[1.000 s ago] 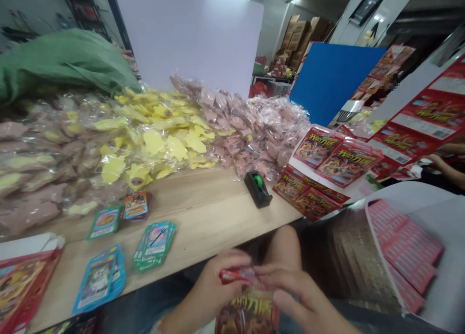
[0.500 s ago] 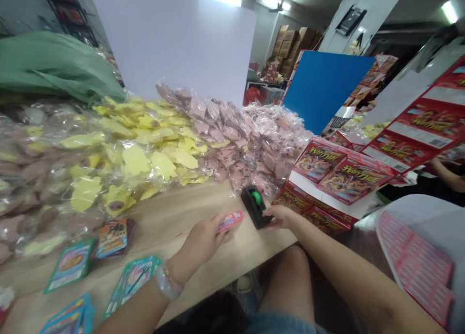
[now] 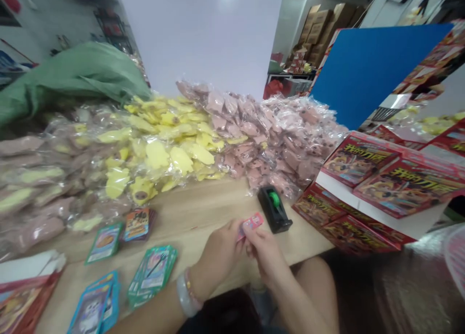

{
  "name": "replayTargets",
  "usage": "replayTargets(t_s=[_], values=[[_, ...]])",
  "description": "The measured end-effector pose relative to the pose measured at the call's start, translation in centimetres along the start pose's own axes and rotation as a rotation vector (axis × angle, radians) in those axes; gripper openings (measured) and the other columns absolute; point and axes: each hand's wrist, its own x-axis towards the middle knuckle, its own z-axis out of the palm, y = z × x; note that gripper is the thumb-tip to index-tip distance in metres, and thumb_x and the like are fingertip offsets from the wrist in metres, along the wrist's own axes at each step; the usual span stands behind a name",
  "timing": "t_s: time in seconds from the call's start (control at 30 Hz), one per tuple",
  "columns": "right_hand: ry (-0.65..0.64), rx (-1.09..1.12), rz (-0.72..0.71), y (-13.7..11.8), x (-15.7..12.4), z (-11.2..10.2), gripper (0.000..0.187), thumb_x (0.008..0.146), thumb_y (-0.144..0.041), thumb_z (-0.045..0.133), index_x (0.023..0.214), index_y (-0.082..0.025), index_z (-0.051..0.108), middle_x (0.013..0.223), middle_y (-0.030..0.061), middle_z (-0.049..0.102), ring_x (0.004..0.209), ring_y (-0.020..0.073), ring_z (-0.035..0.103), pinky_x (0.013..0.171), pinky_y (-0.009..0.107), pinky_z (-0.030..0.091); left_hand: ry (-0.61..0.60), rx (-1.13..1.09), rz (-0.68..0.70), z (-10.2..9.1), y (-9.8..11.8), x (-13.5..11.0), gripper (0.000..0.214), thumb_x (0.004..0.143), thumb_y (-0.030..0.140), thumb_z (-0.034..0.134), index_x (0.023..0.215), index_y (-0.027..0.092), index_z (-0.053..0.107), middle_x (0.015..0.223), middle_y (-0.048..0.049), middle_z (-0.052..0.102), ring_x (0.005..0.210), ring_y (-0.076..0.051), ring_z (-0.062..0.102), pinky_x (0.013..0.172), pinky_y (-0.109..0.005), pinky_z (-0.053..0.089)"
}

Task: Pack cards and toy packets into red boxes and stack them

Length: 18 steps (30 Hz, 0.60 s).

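A small pink printed packet (image 3: pixel 253 221) is held above the table's front edge. My left hand (image 3: pixel 223 244) is closed round its left end, with a bracelet on that wrist. My right hand (image 3: pixel 264 250) presses its thumb on the packet's lower side, fingers curled beneath. Just beyond them stands a black tape dispenser (image 3: pixel 275 210) with a green core, apart from both hands. Left of my left arm lie a fanned stack of green-edged cards (image 3: pixel 154 271), blue-edged cards (image 3: pixel 95 302), another green-edged pile (image 3: pixel 104 243) and an orange-fronted stack (image 3: pixel 137 225).
Bagged yellow toys (image 3: pixel 170 145) and bagged pink toys (image 3: pixel 290 135) heap along the table's back. Red printed boxes (image 3: pixel 374 167) stand at right. An open red box (image 3: pixel 25 295) sits at near left. A white panel (image 3: pixel 203 38) and a blue panel (image 3: pixel 374 67) rise behind.
My right hand has left the tape dispenser and come to the packet in my left hand. The view has turned to the right, bringing more of the near-left table into sight.
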Motion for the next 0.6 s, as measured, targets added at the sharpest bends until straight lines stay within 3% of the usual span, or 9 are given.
replayTargets(t_s=[0.07,0.13,0.27,0.33,0.4,0.43,0.5,0.57,0.6], values=[[0.107,0.006,0.003,0.8,0.7,2.3,0.047,0.069,-0.059,0.054,0.048,-0.019,0.041,0.040,-0.0064,0.033,0.037,0.0062,0.025,0.038,0.021,0.018,-0.049,-0.085,0.076,-0.4,-0.1,-0.3,0.039,0.077,0.010,0.045,0.114,0.020,0.046,0.105,-0.0058,0.060,0.092,-0.018,0.057,0.079,-0.028,0.044],[0.179,-0.101,-0.063,2.7,1.3,3.0,0.051,0.071,-0.064,0.047,0.047,-0.020,0.037,0.040,-0.0068,0.029,0.038,0.0066,0.022,0.038,0.022,0.017,-0.104,-0.130,0.102,-1.0,-0.6,-0.5,0.039,0.075,0.011,0.048,0.113,0.020,0.046,0.105,-0.0045,0.060,0.093,-0.017,0.057,0.079,-0.025,0.043],[0.221,-0.319,-0.183,5.7,1.2,1.1,0.053,0.065,-0.067,0.049,0.041,-0.022,0.032,0.039,-0.0052,0.028,0.041,0.0098,0.027,0.041,0.025,0.022,-0.097,-0.059,0.017,-1.7,-2.0,-0.7,0.018,0.073,0.018,0.052,0.091,0.016,0.053,0.081,-0.0038,0.063,0.072,-0.018,0.060,0.061,-0.024,0.042],[0.271,-0.406,-0.262,5.0,0.6,-0.4,0.048,0.063,-0.061,0.055,0.043,-0.021,0.039,0.043,-0.0027,0.036,0.047,0.0133,0.034,0.048,0.027,0.029,-0.079,-0.051,0.032,-1.6,-1.9,-0.5,0.015,0.072,0.019,0.053,0.087,0.015,0.054,0.076,-0.0035,0.063,0.067,-0.018,0.060,0.056,-0.023,0.041],[0.315,-0.578,-0.471,2.9,0.0,-1.5,0.036,0.071,-0.054,0.052,0.060,-0.019,0.054,0.062,0.0038,0.052,0.064,0.0201,0.046,0.063,0.032,0.035,-0.066,-0.048,0.049,-1.2,-0.9,-0.5,0.017,0.073,0.021,0.054,0.089,0.015,0.056,0.077,-0.0039,0.064,0.068,-0.018,0.060,0.056,-0.023,0.041],[0.285,-0.709,-0.611,1.6,-0.2,-1.7,0.032,0.075,-0.050,0.049,0.071,-0.019,0.058,0.074,0.0069,0.057,0.075,0.0233,0.049,0.071,0.035,0.036,-0.062,-0.043,0.053,-1.0,-0.2,-0.7,0.018,0.073,0.022,0.055,0.089,0.015,0.057,0.078,-0.0039,0.065,0.069,-0.017,0.061,0.057,-0.023,0.042],[0.103,-1.017,-0.882,-0.9,0.0,-1.6,0.026,0.080,-0.043,0.046,0.078,-0.021,0.060,0.081,0.0095,0.060,0.085,0.0261,0.051,0.078,0.038,0.035,-0.065,-0.021,0.038,-1.4,0.9,-1.4,0.022,0.068,0.023,0.062,0.088,0.016,0.060,0.079,-0.0018,0.066,0.070,-0.016,0.062,0.059,-0.020,0.044],[-0.094,-1.204,-1.040,-2.6,1.1,-0.2,0.027,0.080,-0.042,0.048,0.066,-0.021,0.060,0.070,0.0087,0.060,0.075,0.0239,0.053,0.072,0.037,0.039,-0.037,0.018,-0.043,-3.9,0.4,-2.6,0.032,0.057,0.024,0.070,0.088,0.017,0.062,0.080,0.0020,0.067,0.072,-0.014,0.063,0.061,-0.017,0.045],[-0.120,-1.209,-1.086,-3.0,2.0,1.1,0.028,0.081,-0.041,0.049,0.065,-0.020,0.059,0.069,0.0075,0.060,0.071,0.0215,0.054,0.069,0.036,0.041,0.014,0.041,-0.118,-6.4,-0.6,-3.8,0.039,0.054,0.026,0.072,0.090,0.017,0.063,0.083,0.0037,0.067,0.075,-0.013,0.063,0.063,-0.016,0.045]])
